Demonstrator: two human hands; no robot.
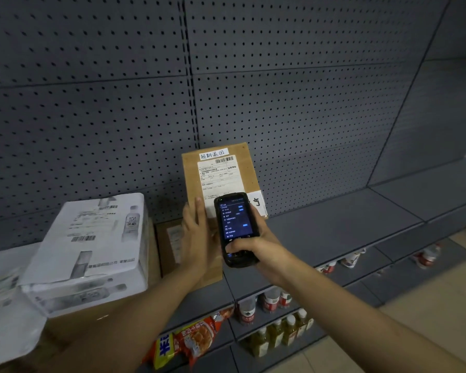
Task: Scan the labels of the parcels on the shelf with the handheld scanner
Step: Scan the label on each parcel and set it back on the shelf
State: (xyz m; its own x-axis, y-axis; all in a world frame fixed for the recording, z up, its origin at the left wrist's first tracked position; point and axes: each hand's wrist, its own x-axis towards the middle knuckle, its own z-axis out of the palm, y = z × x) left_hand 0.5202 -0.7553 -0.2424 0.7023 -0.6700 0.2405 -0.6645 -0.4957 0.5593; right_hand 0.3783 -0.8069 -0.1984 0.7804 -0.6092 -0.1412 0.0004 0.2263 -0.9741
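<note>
Right hand (256, 244) curls its fingers around the black handheld scanner (236, 228), at 6 o'clock of the upright brown cardboard parcel (221, 179) on the grey metal shelf (334, 224). Left hand (195, 228), fingers straight, steadies it. Should aim higher, at the white barcode label (218, 170).

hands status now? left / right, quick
Left hand: open, straight fingers flat against the front of the upright brown parcel.
Right hand: closed around the handheld scanner, thumb on its lower keypad.

Three parcels (221, 173), one scanner (236, 230), two hands (197, 238).
</note>
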